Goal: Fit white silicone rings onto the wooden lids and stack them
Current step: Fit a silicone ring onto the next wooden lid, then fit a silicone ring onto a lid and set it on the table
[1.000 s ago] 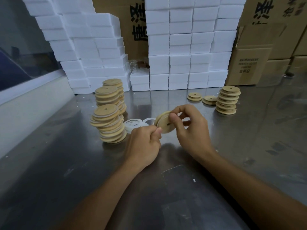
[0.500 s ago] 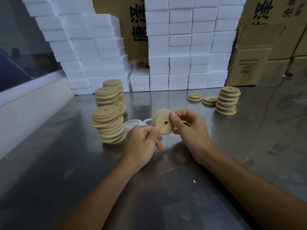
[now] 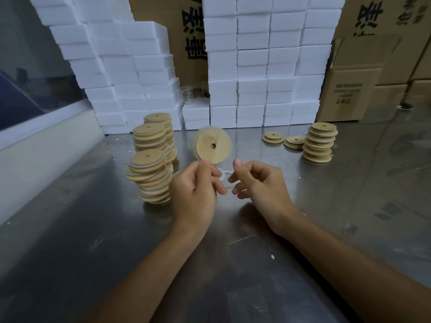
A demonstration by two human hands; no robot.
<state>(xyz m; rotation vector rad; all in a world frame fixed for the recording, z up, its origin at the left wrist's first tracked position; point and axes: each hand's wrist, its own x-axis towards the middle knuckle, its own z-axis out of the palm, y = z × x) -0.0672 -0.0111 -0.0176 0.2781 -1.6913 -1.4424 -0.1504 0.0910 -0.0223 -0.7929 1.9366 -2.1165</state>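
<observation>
Fingers had let go since the earlier frame: I saw the wooden lid [image 3: 213, 145], blurred, above both hands and touching neither. The left hand [image 3: 196, 190] and right hand [image 3: 258, 185] were loosely curled, each grip holding nothing. White rings [image 3: 224, 176] lay behind them. Ringed stacks [image 3: 150, 173] crowded the left; a bare-lid stack [image 3: 320, 143] stood well right. The steel surface [image 3: 233, 264] nearer me lay open, foam blocks [image 3: 263, 64] and cartons [image 3: 356, 89] walling the back.

Steel table [image 3: 338, 217] with lid stacks [image 3: 151, 176]
</observation>
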